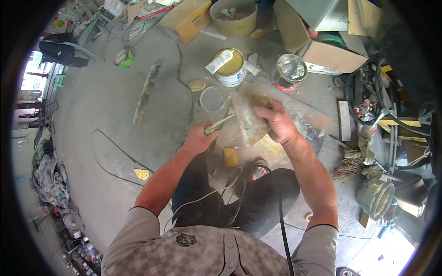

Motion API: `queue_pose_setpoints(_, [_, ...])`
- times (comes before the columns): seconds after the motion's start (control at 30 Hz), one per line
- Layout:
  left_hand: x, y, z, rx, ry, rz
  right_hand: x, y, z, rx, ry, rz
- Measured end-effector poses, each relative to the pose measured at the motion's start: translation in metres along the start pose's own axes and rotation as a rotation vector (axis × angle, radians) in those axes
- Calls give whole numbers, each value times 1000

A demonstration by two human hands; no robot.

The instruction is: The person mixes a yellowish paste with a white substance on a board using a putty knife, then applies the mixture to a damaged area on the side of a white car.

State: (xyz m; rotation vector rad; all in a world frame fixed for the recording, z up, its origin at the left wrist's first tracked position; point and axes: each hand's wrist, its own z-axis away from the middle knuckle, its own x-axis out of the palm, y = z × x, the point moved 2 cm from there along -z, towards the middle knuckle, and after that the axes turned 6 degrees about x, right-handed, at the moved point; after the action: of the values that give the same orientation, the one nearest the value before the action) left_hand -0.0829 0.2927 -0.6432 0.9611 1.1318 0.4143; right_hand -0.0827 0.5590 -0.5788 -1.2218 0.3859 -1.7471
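Note:
My left hand (199, 138) is closed around the worn handle of a putty knife (223, 122), whose narrow pale blade points up and to the right. The blade's tip is close to the left edge of a wide, flat, smeared plate (248, 120); I cannot tell whether they touch. My right hand (281, 120) grips this plate by a brownish, rounded part at its upper right. Both hands are above a large stained sheet (299, 110) on the floor. A yellow block (230, 157) lies just below the plate, close to my knees.
Ahead stand a tin (230, 79) with a white tube (220, 60) on top and an open can (290, 73). A round lid (212, 98) lies nearby. Cables (115, 147) cross the floor and my lap. A cardboard box (336, 54) and clutter line the right side.

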Motion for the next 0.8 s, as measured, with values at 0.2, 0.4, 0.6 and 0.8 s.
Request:
queue_pose_setpoints(0.2, [-15,3,-23,216,-4,-311,78,2,40,-106,-179,790])
queue_pose_setpoints(0.4, [-52,0,-30,313,211,-260,82,-29,41,-107,105,44])
queue_pose_setpoints(0.6, [-72,-2,-32,282,170,-528,100,-15,31,-245,-3,673])
queue_pose_setpoints(0.8, [-101,-10,-20,493,70,-695,0,-27,-32,-285,51,1169])
